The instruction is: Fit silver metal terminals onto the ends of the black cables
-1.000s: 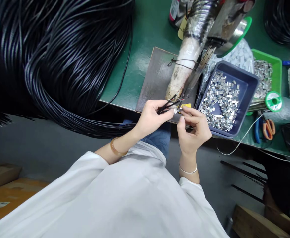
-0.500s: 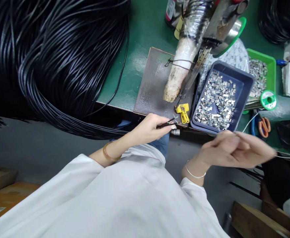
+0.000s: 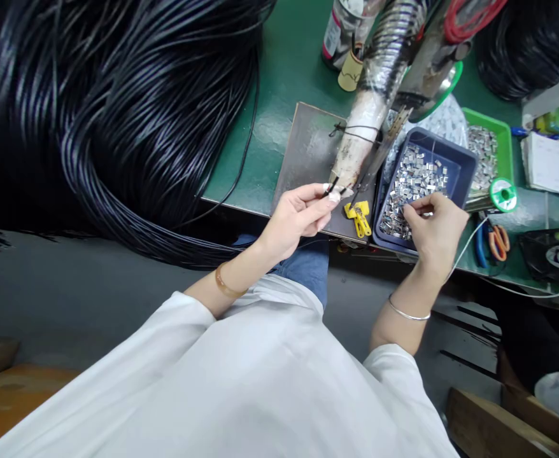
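Cable ends [image 3: 332, 186], thin and black, are pinched between thumb and forefinger of the left hand [image 3: 301, 215], over the front edge of a dull grey board [image 3: 301, 152]. The right hand [image 3: 435, 232] reaches into the near half of the dark-blue tray [image 3: 463, 168], fingers bent; whether its grip holds one of the metal clips [image 3: 416, 172] I cannot tell.

Should the left grip slacken, the slender ends could slide or fan apart. The clips lie loose and jumbled, so two might come up together. A yellow tool [image 3: 360, 218] at the board's front right corner could be knocked off by a passing wrist.

The clips are bright, small and angular; the tray is smooth plastic with rounded corners. Behind the left hand hangs a stained whitish tube [image 3: 358, 137], ribbed higher up. Glossy black cable [image 3: 165, 121] heaps over the green tabletop's [image 3: 279, 108] left end, draping past its front edge.
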{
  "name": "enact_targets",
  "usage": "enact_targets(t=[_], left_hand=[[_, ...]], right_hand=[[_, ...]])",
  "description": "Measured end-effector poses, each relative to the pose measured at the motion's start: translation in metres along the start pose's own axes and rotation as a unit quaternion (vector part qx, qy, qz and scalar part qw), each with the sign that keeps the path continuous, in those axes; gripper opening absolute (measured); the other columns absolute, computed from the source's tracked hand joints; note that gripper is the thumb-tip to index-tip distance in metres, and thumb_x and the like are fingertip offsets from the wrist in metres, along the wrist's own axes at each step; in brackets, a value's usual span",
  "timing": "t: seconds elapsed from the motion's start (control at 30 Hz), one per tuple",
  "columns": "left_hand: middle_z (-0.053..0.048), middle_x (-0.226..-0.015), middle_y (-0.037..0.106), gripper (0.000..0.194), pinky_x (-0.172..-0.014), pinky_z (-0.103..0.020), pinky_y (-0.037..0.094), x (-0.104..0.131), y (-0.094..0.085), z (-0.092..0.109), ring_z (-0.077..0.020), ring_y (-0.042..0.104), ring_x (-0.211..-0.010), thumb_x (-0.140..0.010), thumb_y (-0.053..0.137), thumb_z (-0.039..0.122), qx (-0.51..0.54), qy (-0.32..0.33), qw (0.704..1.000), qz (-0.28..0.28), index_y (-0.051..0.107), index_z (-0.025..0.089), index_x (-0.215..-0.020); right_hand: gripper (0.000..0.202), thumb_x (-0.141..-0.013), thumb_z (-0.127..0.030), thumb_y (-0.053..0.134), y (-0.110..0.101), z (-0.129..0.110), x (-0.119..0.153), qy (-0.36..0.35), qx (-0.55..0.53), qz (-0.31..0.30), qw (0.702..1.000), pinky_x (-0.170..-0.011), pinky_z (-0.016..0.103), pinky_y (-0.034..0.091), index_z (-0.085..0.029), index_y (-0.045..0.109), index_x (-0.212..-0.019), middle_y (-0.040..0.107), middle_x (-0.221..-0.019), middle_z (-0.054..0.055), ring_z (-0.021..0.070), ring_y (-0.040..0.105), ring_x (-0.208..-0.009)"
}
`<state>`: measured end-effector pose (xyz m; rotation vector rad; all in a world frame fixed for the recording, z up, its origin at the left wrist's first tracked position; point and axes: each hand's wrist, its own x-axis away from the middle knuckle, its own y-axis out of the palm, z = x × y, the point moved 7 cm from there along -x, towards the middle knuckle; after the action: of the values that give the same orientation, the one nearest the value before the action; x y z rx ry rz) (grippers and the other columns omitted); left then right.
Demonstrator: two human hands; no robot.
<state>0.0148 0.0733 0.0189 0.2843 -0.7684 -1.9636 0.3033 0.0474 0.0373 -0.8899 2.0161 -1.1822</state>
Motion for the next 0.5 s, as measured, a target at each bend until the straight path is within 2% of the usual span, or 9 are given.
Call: enact_targets(t=[0.1, 0.2, 0.3, 0.4, 0.43, 0.47, 0.5], left_hand=[[0.007, -0.05, 0.039, 0.034, -0.04, -0.024, 0.01, 0.002, 0.002, -0.006, -0.0035, 0.026, -0.043, -0.064, 0.086, 0.041, 0.004, -0.018, 1.0, -0.012, 0.068, 0.018, -0.081], [0.008, -0.052, 0.042, 0.033, -0.04, -0.023, 0.012, 0.005, -0.002, -0.013, -0.0025, 0.024, -0.043, -0.065, 0.084, 0.04, -0.01, -0.027, 1.0, -0.002, 0.069, 0.016, -0.082], [0.008, -0.052, 0.044, 0.031, -0.04, -0.022, 0.015, 0.006, -0.005, -0.019, -0.0021, 0.027, -0.043, -0.063, 0.084, 0.035, -0.018, -0.03, 0.999, 0.007, 0.066, 0.015, -0.077], [0.007, -0.054, 0.048, 0.029, -0.042, -0.02, 0.021, 0.007, -0.004, -0.022, -0.0022, 0.033, -0.046, -0.063, 0.085, 0.031, -0.026, -0.023, 0.999, 0.011, 0.062, 0.014, -0.069], [0.006, -0.055, 0.05, 0.029, -0.042, -0.019, 0.023, 0.007, -0.003, -0.022, -0.0022, 0.035, -0.047, -0.063, 0.085, 0.03, -0.03, -0.02, 0.999, 0.011, 0.061, 0.014, -0.069], [0.006, -0.056, 0.05, 0.029, -0.043, -0.019, 0.024, 0.007, -0.002, -0.022, -0.0022, 0.036, -0.047, -0.064, 0.085, 0.029, -0.033, -0.019, 0.999, 0.01, 0.061, 0.014, -0.069], [0.006, -0.056, 0.05, 0.028, -0.043, -0.019, 0.024, 0.008, -0.001, -0.023, -0.0022, 0.036, -0.047, -0.065, 0.085, 0.029, -0.038, -0.016, 0.999, 0.01, 0.062, 0.013, -0.07]], right_hand=[[0.023, -0.054, -0.006, 0.081, 0.003, -0.005, -0.008, -0.031, -0.041, -0.025, 0.998, -0.056, 0.024, 0.042, -0.02, 0.063, -0.052, 0.061, -0.05, -0.006, 0.0042, 0.054, -0.047], [0.023, -0.05, -0.002, 0.079, 0.003, -0.005, -0.01, -0.064, -0.072, -0.021, 0.995, -0.051, 0.023, 0.039, -0.02, 0.064, -0.049, 0.061, -0.047, -0.006, 0.0044, 0.053, -0.044], [0.025, -0.05, -0.002, 0.079, -0.001, -0.004, -0.004, -0.075, -0.087, 0.028, 0.993, -0.05, 0.023, 0.041, -0.02, 0.062, -0.049, 0.061, -0.048, -0.004, 0.0053, 0.053, -0.044], [0.024, -0.063, -0.005, 0.074, -0.014, -0.016, 0.025, -0.083, -0.112, 0.121, 0.983, -0.05, 0.022, 0.042, -0.021, 0.057, -0.057, 0.062, -0.057, -0.004, 0.0048, 0.051, -0.047], [0.022, -0.067, -0.009, 0.074, -0.016, -0.025, 0.039, -0.093, -0.139, 0.132, 0.977, -0.048, 0.021, 0.043, -0.021, 0.056, -0.06, 0.062, -0.061, -0.004, 0.0052, 0.053, -0.048], [0.016, -0.074, -0.013, 0.071, -0.018, -0.035, 0.054, -0.107, -0.234, 0.131, 0.957, -0.049, 0.021, 0.047, -0.02, 0.058, -0.069, 0.066, -0.071, -0.002, 0.007, 0.059, -0.052], [0.014, -0.078, -0.019, 0.071, -0.014, -0.047, 0.069, -0.118, -0.31, 0.098, 0.938, -0.052, 0.023, 0.053, -0.02, 0.058, -0.074, 0.067, -0.079, -0.002, 0.009, 0.064, -0.056]])
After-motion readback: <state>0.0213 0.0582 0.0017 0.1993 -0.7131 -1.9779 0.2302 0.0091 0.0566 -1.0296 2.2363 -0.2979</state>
